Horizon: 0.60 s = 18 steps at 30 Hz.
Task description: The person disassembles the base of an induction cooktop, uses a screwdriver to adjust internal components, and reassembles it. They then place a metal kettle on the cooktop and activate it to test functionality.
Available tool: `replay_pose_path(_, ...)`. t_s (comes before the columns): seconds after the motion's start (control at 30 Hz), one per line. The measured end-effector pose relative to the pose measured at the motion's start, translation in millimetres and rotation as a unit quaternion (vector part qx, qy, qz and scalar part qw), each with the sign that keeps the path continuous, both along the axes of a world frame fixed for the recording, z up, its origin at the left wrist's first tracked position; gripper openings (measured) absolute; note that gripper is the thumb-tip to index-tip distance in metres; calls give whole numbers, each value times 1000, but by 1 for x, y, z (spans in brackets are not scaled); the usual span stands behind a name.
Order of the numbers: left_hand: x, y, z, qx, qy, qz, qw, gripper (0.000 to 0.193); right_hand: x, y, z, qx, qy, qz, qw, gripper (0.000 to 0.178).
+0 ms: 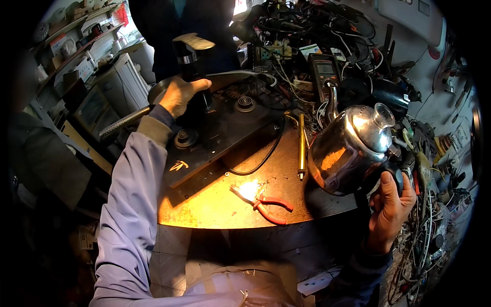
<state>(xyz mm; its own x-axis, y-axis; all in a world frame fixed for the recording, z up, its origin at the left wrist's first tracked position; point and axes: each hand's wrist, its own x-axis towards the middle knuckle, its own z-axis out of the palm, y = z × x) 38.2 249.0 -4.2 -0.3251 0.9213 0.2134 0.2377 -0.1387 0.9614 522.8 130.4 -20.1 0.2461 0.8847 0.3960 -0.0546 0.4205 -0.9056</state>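
My right hand is closed round the black handle of a shiny metal kettle. The kettle has a curved spout and a clear knob on its lid, and it sits at the table's right side. My left hand reaches far forward and closes round a dark upright cylinder, thumb across it; most of its fingers are hidden. Beside that hand lies a black flat appliance with two round coiled fittings. Red-handled pliers rest near the table's front edge.
A brass-coloured rod lies on the lit table left of the kettle. A multimeter stands behind, among tangled cables. A dark-clothed person is across the table. Cluttered shelves line the left.
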Motion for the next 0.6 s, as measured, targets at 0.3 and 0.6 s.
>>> replay_pose_path(0.3,-55,-105,11,4,-54,-87,995,50,3,-6,-6,1,-4,36,999,12)
replay_pose_path(0.6,-87,-191,17,-14,-31,-78,996,59,-30,-11,3,1,-46,91,995,20)
